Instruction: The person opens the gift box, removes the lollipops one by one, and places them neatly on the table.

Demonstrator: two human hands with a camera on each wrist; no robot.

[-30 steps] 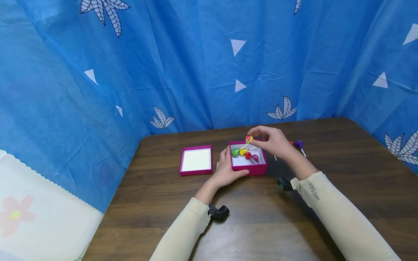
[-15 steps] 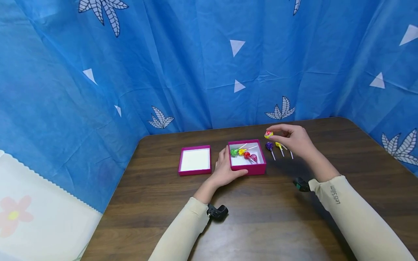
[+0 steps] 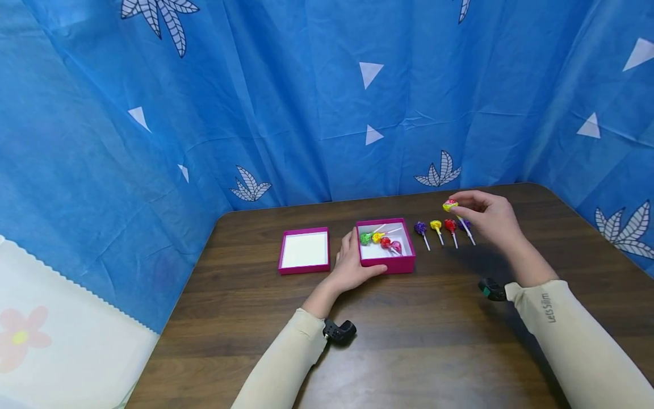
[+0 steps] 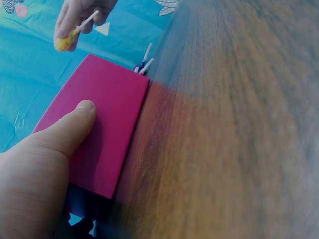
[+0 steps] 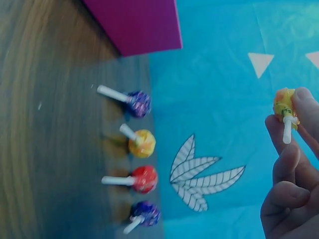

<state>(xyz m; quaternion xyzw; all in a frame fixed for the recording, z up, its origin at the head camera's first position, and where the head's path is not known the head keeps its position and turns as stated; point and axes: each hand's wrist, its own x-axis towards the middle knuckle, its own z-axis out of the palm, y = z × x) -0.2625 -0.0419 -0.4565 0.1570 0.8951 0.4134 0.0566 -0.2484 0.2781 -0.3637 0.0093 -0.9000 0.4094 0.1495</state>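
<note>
A yellow-and-red lollipop (image 3: 450,205) is pinched by its wrapped head between the thumb and fingertips of my right hand (image 3: 487,216), raised above the table. Its white stick points down in the right wrist view. My left hand (image 3: 351,267) grips the near left corner of a magenta box (image 3: 388,265), thumb (image 4: 75,124) along the front wall, fingers at the left side. Inside the box lie a green lollipop (image 3: 365,239), a yellow lollipop (image 3: 377,237), a red lollipop (image 3: 385,243) and a pink lollipop (image 3: 396,246).
Right of the box, a purple lollipop (image 3: 420,228), a yellow one (image 3: 436,225), a red one (image 3: 450,225) and another purple one (image 5: 145,213) form a row. The box's white-lined lid (image 3: 305,250) lies to its left. A blue curtain (image 3: 306,113) hangs behind the table (image 3: 398,341).
My right hand has moved right from above the box to above the right end of the row, carrying the lollipop. The left hand stays on the box.
</note>
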